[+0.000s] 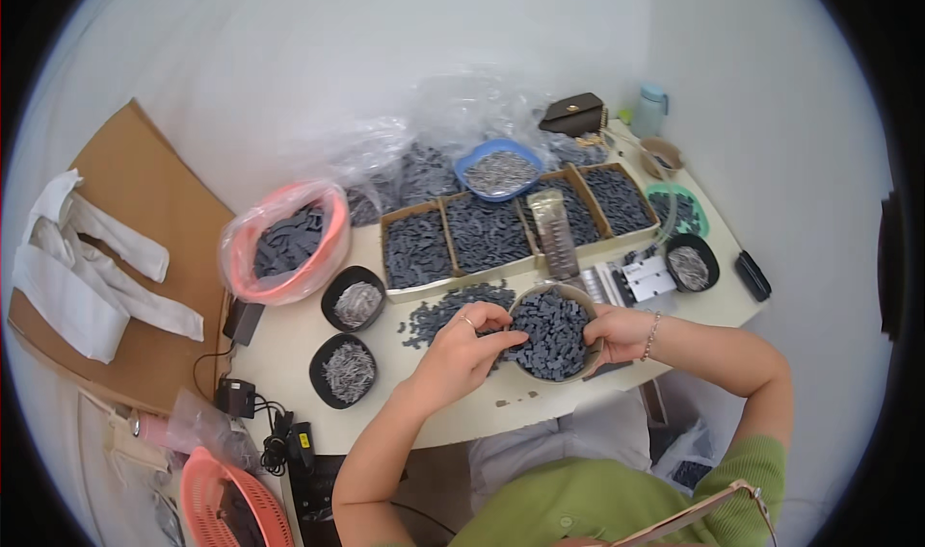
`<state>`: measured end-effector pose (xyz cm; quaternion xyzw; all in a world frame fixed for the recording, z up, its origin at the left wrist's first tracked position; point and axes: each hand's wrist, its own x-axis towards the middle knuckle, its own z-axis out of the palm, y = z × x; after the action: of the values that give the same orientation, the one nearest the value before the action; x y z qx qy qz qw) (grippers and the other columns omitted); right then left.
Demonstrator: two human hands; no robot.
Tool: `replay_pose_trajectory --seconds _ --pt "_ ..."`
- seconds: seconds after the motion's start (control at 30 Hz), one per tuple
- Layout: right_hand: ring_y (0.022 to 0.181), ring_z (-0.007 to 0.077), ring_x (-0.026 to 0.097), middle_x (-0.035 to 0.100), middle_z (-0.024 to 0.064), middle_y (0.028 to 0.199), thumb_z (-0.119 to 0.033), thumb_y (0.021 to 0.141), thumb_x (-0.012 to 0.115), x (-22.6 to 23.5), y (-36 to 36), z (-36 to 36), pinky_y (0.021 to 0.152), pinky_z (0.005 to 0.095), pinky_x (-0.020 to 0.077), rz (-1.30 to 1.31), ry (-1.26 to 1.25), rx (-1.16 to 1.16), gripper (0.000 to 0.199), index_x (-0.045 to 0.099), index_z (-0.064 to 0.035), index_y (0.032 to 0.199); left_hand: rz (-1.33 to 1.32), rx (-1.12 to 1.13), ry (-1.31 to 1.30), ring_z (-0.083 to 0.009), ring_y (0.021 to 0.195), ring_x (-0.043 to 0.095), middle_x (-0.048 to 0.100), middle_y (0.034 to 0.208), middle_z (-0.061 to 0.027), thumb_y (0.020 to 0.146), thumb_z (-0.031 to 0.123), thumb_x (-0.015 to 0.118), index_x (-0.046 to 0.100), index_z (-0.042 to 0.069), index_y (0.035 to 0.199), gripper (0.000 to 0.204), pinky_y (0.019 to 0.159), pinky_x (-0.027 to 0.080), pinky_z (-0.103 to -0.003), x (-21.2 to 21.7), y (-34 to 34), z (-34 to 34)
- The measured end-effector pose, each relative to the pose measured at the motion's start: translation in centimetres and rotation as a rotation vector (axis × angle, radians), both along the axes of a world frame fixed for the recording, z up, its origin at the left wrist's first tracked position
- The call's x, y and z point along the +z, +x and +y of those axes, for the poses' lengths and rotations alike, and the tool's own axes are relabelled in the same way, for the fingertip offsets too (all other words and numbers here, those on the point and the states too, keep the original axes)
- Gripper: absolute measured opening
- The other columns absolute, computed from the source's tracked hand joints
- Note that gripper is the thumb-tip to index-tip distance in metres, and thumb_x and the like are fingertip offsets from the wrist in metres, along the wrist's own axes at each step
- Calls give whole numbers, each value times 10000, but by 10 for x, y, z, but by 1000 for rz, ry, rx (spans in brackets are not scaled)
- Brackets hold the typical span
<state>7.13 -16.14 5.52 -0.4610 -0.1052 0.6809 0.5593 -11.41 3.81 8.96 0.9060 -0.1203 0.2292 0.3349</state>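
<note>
Over the front of the table, a round tan bowl (pixel 594 306) is heaped with small dark grey pieces (pixel 551 333). My right hand (pixel 620 335) grips its right rim, the thumb on the inside and the fingers mostly hidden beneath. At the left rim is my left hand (pixel 462 350), closed, with its thumb reaching over the edge onto the pieces; its other fingers are curled and partly hidden. A loose pile of similar grey pieces (pixel 445 314) lies on the table just beyond my left hand.
Behind the pile stand cardboard trays (pixel 416 284) of grey parts, with a blue basin (pixel 466 167) of metal pins on them. Black bowls (pixel 318 378) of pins and a pink basin (pixel 339 221) are at left. A white fixture (pixel 647 279) sits right of the bowl.
</note>
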Motion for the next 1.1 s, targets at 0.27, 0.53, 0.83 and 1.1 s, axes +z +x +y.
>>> replay_pose_trajectory --seconds 0.27,0.53,0.83,1.1 --pt "978 346 646 529 208 1209 115 780 396 -6 18 42 782 479 591 38 -77 98 676 244 -85 1408 5 -36 -25 -268 912 591 603 987 -104 751 -34 653 681 56 938 209 744 499 -346 -11 -1 41" --pt "1011 320 628 473 179 1276 112 797 367 17 20 70 788 484 591 -266 -139 76 658 243 -104 1406 26 401 -278 -294 903 580 587 956 -120 806 -12 623 581 24 928 134 782 474 -364 -20 -2 43" --pt "969 272 631 462 174 1257 98 782 368 11 14 106 644 309 617 -852 22 247 619 255 -77 1365 203 17 -197 -291 1007 538 568 1061 -107 830 37 621 590 47 895 73 875 423 -374 -91 -30 -24" --pt "1055 391 582 514 238 1227 102 774 400 3 9 128 874 409 506 -1401 210 292 594 309 -78 1334 178 60 -144 -281 1003 534 565 1060 -90 818 44 636 605 53 893 82 873 413 -375 -100 -15 -11"
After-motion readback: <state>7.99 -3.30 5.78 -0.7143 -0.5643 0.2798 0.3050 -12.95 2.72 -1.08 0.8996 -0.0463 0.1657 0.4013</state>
